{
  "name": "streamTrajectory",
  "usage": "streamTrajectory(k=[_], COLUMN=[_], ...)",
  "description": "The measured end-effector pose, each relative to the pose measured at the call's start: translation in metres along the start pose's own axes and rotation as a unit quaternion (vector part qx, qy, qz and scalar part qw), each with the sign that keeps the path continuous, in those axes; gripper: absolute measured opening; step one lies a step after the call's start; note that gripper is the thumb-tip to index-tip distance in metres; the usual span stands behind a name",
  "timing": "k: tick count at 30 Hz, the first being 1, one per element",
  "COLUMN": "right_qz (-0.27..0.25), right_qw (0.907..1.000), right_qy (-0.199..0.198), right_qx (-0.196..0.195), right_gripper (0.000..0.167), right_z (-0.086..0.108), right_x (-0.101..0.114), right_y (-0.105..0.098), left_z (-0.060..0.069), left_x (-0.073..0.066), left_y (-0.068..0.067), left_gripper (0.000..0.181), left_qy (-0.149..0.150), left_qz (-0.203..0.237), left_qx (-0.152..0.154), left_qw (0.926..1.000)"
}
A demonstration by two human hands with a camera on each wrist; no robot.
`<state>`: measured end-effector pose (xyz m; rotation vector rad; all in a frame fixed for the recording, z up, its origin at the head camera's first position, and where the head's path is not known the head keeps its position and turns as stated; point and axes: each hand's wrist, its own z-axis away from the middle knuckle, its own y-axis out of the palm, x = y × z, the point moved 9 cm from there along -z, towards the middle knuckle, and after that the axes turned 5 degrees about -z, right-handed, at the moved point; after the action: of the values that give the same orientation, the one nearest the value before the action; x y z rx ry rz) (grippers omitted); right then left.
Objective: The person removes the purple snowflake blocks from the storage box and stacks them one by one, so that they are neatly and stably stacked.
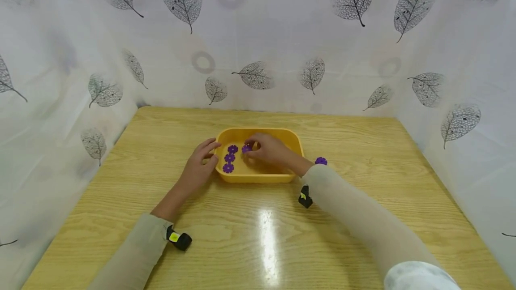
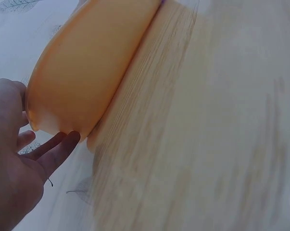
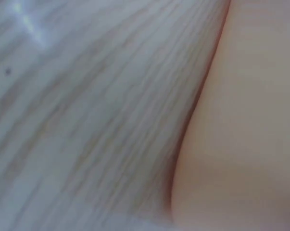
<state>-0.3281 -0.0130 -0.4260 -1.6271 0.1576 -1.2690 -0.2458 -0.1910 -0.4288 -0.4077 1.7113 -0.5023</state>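
Observation:
A yellow plastic tray [image 1: 258, 179] stands on the table. Inside it, toward the left end, purple flower-shaped discs [image 1: 229, 158] lie in a column. My right hand [image 1: 269, 149] reaches over the tray's near side and pinches another purple disc [image 1: 246, 148] between thumb and fingers, just right of that column. My left hand [image 1: 200, 167] touches the tray's left end with loosely extended fingers; in the left wrist view, its fingertips [image 2: 73, 137] meet the tray's outer wall [image 2: 82, 72]. The right wrist view has only the tray's side [image 3: 241, 134] and tabletop, not the hand.
One more purple disc [image 1: 321, 160] lies on the wooden table [image 1: 225, 227] right of the tray, partly behind the right sleeve. White curtains with leaf prints [image 1: 258, 35] hang behind the table and at both sides. Small black wrist cameras [image 1: 180, 240] are strapped to both sleeves.

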Motion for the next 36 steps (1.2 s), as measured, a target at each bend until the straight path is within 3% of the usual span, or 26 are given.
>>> streamTrajectory(k=[7, 12, 19, 36], right_qz=[-0.021, -0.051, -0.017, -0.024], right_qw=[0.9996, 0.9975, 0.9963, 0.9946], right_qy=[-0.018, -0.041, -0.058, -0.027], right_qx=[-0.01, -0.025, -0.061, -0.097], right_gripper=[0.032, 0.03, 0.029, 0.035], right_z=[0.004, 0.016, 0.043, 0.096], right_x=[0.001, 0.002, 0.002, -0.034], right_y=[-0.01, -0.031, -0.064, -0.095], left_z=[0.0, -0.001, -0.002, 0.0], left_x=[0.0, 0.0, -0.003, -0.005], left_y=[0.001, 0.001, 0.001, 0.0], left_gripper=[0.044, 0.044, 0.044, 0.044], left_qy=[0.002, 0.004, 0.013, 0.012], left_qz=[-0.008, -0.007, -0.009, -0.009], left_qx=[-0.001, -0.002, -0.001, -0.008], left_qw=[1.0, 1.0, 0.9999, 0.9999])
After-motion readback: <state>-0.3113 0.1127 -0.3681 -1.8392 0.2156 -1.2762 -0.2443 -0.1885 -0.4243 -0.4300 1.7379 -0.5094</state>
